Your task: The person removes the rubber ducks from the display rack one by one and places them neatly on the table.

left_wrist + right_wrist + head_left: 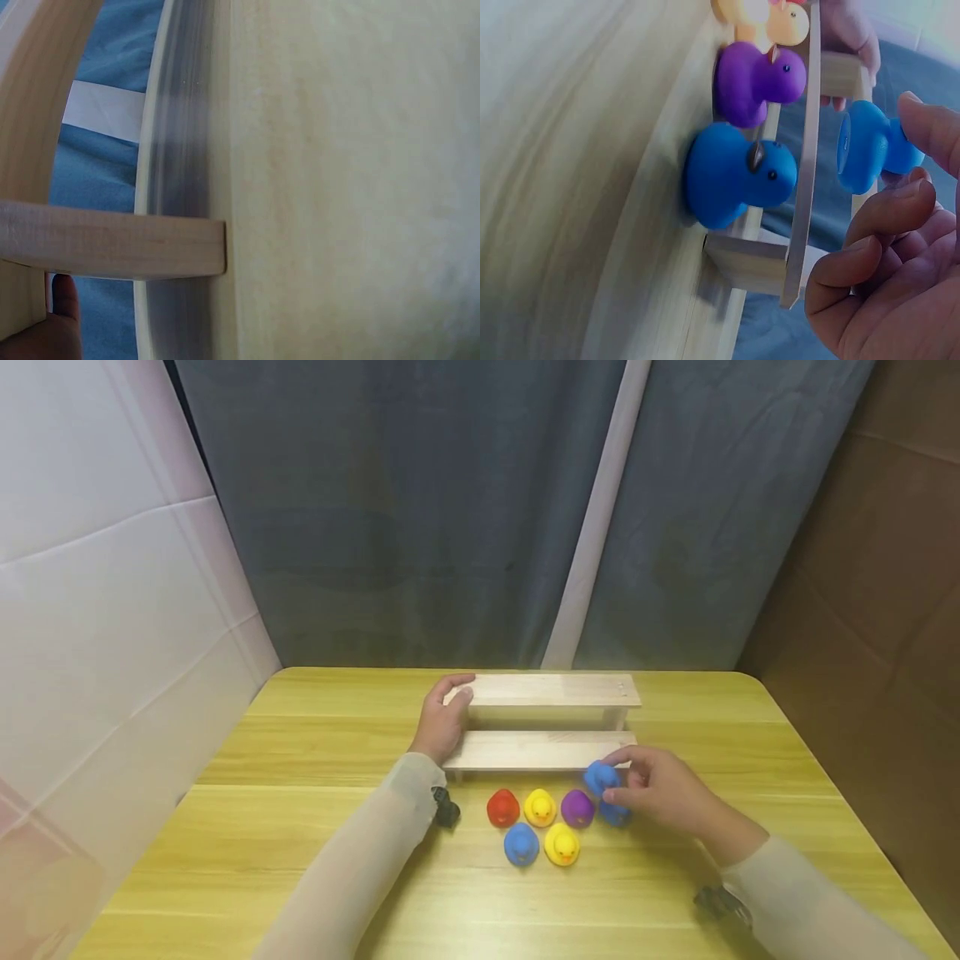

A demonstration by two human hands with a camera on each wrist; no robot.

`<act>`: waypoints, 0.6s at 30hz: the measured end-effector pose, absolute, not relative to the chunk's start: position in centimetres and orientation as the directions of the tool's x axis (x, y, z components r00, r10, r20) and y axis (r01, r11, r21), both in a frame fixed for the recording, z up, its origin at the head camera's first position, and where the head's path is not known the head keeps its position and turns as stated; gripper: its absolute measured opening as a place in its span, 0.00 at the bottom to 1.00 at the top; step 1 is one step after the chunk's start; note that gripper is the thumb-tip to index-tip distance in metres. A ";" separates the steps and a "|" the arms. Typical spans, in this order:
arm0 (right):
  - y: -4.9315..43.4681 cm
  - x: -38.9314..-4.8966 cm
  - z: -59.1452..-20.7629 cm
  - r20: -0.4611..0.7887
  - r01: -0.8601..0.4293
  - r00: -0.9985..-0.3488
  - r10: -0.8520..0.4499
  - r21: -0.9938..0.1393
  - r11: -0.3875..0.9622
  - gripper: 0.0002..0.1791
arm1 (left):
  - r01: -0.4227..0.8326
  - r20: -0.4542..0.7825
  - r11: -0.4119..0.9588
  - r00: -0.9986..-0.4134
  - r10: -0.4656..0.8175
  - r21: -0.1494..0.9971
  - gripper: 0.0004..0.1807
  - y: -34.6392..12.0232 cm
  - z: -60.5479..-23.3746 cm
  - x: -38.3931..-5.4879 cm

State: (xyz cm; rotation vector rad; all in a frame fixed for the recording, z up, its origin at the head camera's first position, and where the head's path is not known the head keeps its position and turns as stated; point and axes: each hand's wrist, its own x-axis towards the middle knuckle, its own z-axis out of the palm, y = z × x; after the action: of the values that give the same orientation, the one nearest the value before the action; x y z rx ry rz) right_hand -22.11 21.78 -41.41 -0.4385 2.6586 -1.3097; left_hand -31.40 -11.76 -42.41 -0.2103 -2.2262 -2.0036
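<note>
Between the thumb and fingers of my right hand (663, 789) is a blue rubber duck (601, 777), lifted off the table just in front of the lower shelf's right end. In the right wrist view the pinched duck (870, 146) hangs beside the shelf. Under it another blue duck (615, 814) is partly hidden. My left hand (442, 718) grips the left end of a two-tier wooden shelf (555, 690), thumb on its top board. A red duck (503, 808), a yellow duck (540, 807) and a purple duck (577, 808) line up before the shelf.
Nearer the front, a blue duck (521, 844) and a yellow duck (562, 844) sit side by side on the wood-grain table (262, 827). Behind the table hangs a grey-blue curtain (412, 527). A white sheet (112, 568) borders the left, a brown panel (877, 610) the right.
</note>
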 end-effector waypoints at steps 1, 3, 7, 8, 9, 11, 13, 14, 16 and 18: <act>21.8 -21.9 -41.4 -0.010 -0.189 -0.947 -0.322 -0.792 0.580 0.22 | 0.196 0.196 0.106 -0.980 0.012 0.975 0.16 -11.8 -42.4 -31.4; 21.8 -21.5 -41.4 -0.023 -0.180 -0.946 -0.325 -0.795 0.579 0.22 | 0.197 0.196 0.109 -0.980 0.013 0.974 0.16 -11.8 -42.5 -31.4; 21.8 -20.8 -41.3 -0.033 -0.184 -0.935 -0.354 -0.806 0.563 0.23 | 0.201 0.201 0.101 -0.980 0.013 0.974 0.16 -11.8 -42.5 -31.5; 21.8 -20.6 -41.3 -0.031 -0.190 -0.931 -0.363 -0.809 0.557 0.23 | 0.201 0.201 0.098 -0.979 0.012 0.975 0.16 -11.8 -42.5 -31.5; 21.8 -20.5 -41.4 -0.026 -0.201 -0.926 -0.376 -0.810 0.551 0.23 | 0.201 0.201 0.095 -0.980 0.011 0.975 0.16 -11.7 -42.6 -31.5; 21.8 -20.1 -41.4 -0.023 -0.208 -0.921 -0.388 -0.814 0.542 0.24 | 0.202 0.201 0.096 -0.979 0.011 0.975 0.16 -11.7 -42.6 -31.5; 21.9 -19.9 -41.4 -0.016 -0.219 -0.916 -0.400 -0.817 0.534 0.24 | 0.202 0.202 0.099 -0.979 0.010 0.974 0.16 -11.7 -42.6 -31.5; 21.9 -19.7 -41.4 -0.019 -0.214 -0.916 -0.400 -0.821 0.529 0.24 | 0.202 0.202 0.102 -0.979 0.009 0.974 0.16 -11.7 -42.6 -31.5; 21.8 -19.5 -41.4 -0.027 -0.201 -0.916 -0.400 -0.831 0.519 0.24 | 0.203 0.204 0.109 -0.979 0.009 0.973 0.16 -11.7 -42.6 -31.5; 21.8 -19.3 -41.5 -0.038 -0.189 -0.916 -0.400 -0.838 0.512 0.25 | 0.201 0.201 0.112 -0.979 0.008 0.973 0.16 -11.7 -42.5 -31.5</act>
State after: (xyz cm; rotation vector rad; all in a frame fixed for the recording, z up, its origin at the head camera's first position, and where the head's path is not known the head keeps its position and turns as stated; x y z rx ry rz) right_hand -19.27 21.80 -41.50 -0.5012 2.5272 -1.3597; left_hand -31.48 -11.70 -42.54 -0.2121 -2.2292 -1.9906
